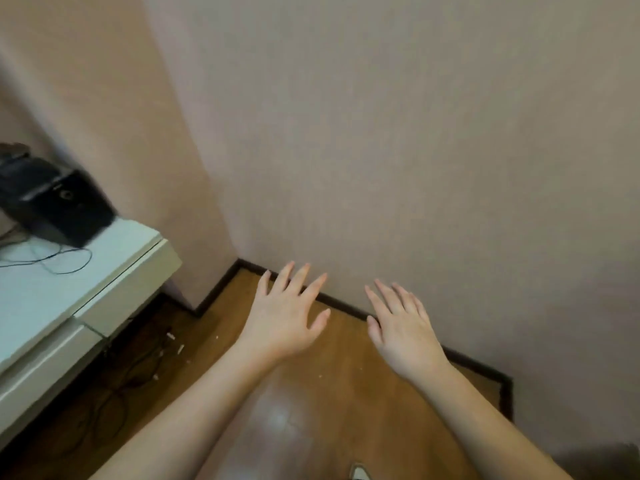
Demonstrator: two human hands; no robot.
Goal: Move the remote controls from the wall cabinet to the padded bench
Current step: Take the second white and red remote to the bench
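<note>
A: How far along does this look?

B: Hard to judge. Both hands are held out in front of a bare wall (398,133), fingers spread and straight, carrying nothing. The left hand (287,317) and the right hand (401,327) hover over the wooden floor (329,393), near the dark skirting.

A: And the remote controls?

B: None in sight. Neither the wall cabinet nor the padded bench shows here, so I can't say how many are moved or left.

A: Anything holding things?

B: Only a white desk (52,299) at the left, its drawers closed, contents hidden. On top sit a black device (55,202) at the far end and a thin loose cable (62,261).
</note>
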